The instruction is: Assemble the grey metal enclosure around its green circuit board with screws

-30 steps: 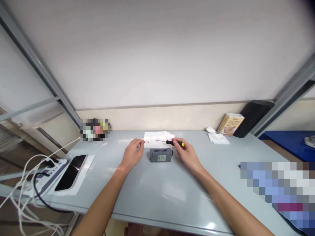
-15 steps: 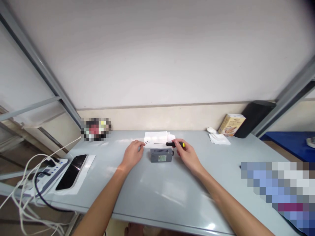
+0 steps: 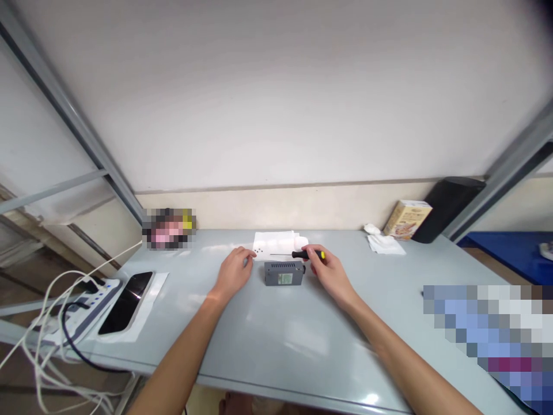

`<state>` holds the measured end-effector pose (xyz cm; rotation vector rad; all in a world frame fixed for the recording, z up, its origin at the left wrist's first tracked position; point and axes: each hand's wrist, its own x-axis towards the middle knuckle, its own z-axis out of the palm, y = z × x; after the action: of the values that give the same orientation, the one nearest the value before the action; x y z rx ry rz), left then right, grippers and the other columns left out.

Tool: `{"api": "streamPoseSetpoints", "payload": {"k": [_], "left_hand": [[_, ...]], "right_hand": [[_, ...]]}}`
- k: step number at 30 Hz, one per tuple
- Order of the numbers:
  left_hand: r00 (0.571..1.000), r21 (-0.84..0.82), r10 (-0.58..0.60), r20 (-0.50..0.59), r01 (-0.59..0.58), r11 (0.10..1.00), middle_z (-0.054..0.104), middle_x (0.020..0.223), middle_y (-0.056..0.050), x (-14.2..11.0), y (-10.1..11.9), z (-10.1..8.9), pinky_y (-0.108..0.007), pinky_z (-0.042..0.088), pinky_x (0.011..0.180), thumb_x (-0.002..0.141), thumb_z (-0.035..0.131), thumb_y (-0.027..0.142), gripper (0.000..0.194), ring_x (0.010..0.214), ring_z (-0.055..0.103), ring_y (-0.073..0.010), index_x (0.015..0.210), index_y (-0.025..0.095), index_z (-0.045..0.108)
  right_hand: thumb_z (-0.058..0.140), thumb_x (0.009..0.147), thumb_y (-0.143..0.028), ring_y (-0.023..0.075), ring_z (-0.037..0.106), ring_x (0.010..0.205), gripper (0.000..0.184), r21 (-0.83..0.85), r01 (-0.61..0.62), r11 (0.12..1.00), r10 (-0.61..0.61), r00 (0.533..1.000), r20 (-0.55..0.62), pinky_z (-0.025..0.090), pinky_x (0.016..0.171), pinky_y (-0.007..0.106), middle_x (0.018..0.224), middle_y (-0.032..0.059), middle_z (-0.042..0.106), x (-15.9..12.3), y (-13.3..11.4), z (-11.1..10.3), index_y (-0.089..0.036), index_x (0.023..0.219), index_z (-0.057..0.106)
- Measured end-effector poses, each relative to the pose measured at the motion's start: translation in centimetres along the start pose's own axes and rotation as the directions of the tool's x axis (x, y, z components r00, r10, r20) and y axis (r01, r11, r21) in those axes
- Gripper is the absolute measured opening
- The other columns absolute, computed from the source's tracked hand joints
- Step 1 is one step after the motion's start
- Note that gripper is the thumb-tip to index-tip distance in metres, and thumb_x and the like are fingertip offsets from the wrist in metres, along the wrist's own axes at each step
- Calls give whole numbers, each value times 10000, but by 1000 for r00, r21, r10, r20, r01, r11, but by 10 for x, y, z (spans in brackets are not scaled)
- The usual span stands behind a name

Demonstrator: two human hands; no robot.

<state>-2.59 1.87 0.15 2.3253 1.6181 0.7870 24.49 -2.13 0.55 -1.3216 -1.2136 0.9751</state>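
My right hand (image 3: 327,271) is closed around the black handle of a screwdriver (image 3: 299,254) with a yellow end. Its thin shaft points left, above a white paper (image 3: 276,240). My left hand (image 3: 234,272) rests at the paper's left edge, index finger stretched out and thumb slightly apart. Several tiny dark screws (image 3: 258,251) lie on the paper beside that fingertip. Between my hands a dark grey box-shaped device (image 3: 284,274) stands on the table, with slots along its top, a pale label in front and a black knob on its right end.
A phone (image 3: 127,302) lies on white paper at the left, beside a power strip (image 3: 88,308) with tangled cables. Crumpled tissues (image 3: 386,243), a yellow carton (image 3: 406,219) and a black cylinder (image 3: 449,207) are at the back right. Blurred items sit back left and right.
My left thumb and index finger, together at the screws a second ago, have parted slightly and drawn down a little. The screwdriver has sunk slightly; the grey device stays in place.
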Motion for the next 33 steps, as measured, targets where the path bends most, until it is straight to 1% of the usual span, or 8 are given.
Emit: {"api": "streamPoseSetpoints", "payload": {"k": [5, 12, 19, 26, 33], "left_hand": [[1000, 14, -5, -5, 5, 1000, 717, 1034, -47, 0, 1, 0, -339, 530, 894, 968, 496, 156, 251, 1035, 667, -235, 1025, 231, 728], [999, 34, -5, -31, 6, 999, 723, 1046, -54, 1, -1, 1, -351, 533, 918, 969, 490, 153, 261, 1075, 665, -244, 1027, 232, 732], [998, 45, -22, -57, 25, 999, 733, 1065, -63, 0, -1, 0, -368, 530, 928, 977, 488, 147, 262, 1086, 662, -250, 1030, 227, 731], [999, 47, -26, -27, 27, 999, 731, 1066, -62, 0, 0, 1, -365, 536, 913, 976, 486, 148, 266, 1098, 661, -254, 1039, 229, 732], [999, 42, -18, -28, 19, 999, 733, 1059, -60, 1, -3, 3, -369, 527, 920, 983, 485, 149, 263, 1094, 659, -255, 1035, 225, 731]], "right_hand": [[597, 858, -747, 150, 482, 632, 571, -3, 0, 1000, 0, 1000, 6, 362, 593, 290, 837, 35, 691, 0, 0, 0, -221, 1043, 719], [596, 857, -746, 167, 519, 675, 571, -9, 0, 1000, 1, 1000, 10, 372, 609, 294, 876, 42, 704, 1, 1, 0, -223, 1050, 715], [594, 837, -770, 169, 484, 635, 596, -23, -2, 1000, 2, 1000, 16, 363, 593, 295, 775, 24, 665, -1, -1, 1, -222, 1035, 719], [580, 854, -760, 174, 478, 640, 580, -38, 1, 999, -1, 1000, 16, 374, 600, 296, 711, 9, 612, -2, -2, 2, -226, 1032, 721], [568, 852, -777, 167, 450, 622, 601, -38, 0, 999, 1, 1000, 18, 362, 600, 295, 678, -5, 581, -1, 0, 2, -225, 1038, 716]]}}
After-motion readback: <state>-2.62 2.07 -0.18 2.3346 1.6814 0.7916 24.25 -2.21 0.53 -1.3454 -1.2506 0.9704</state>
